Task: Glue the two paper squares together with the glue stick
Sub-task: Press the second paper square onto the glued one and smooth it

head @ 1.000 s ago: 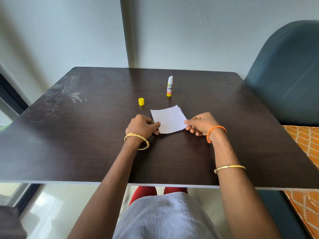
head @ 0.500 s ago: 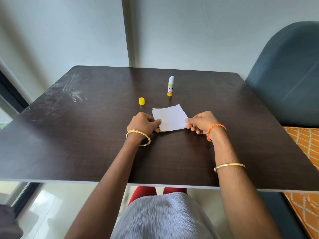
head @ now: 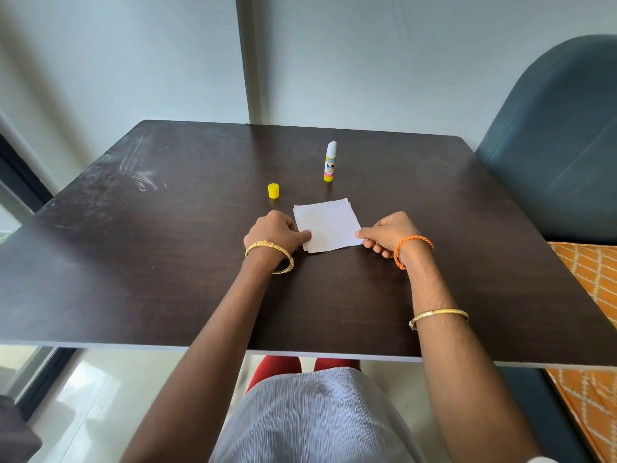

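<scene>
Left hand (head: 273,233) curled, thumb tip pressed on near-left corner of paper squares (head: 327,225), pinching that edge. Right hand (head: 389,233) curled too, thumb and forefinger pinching near-right corner of same stack. Both hands low on table (head: 133,262), knuckles up, paper between them. Squares stacked one on other, nearly lined up; thin sliver of lower sheet showing along far-right and near-left edges. Stack turned a bit, so corners point toward each hand. Can't tell whether lying flat or lifted slightly at near edge.

Glue stick (head: 330,162) upright, uncapped, white tip up, beyond the paper, well past fingertips of both hands, closer to right-hand side. Yellow cap (head: 273,190) standing alone just beyond left hand, apart from stick and just clear of paper's far-left corner.

Gold bangle (head: 269,257) on left wrist. Orange braided band (head: 412,250) on right wrist, second gold bangle (head: 438,317) further up right forearm. Blue-grey chair (head: 551,145) off to right of right hand, past table edge.
</scene>
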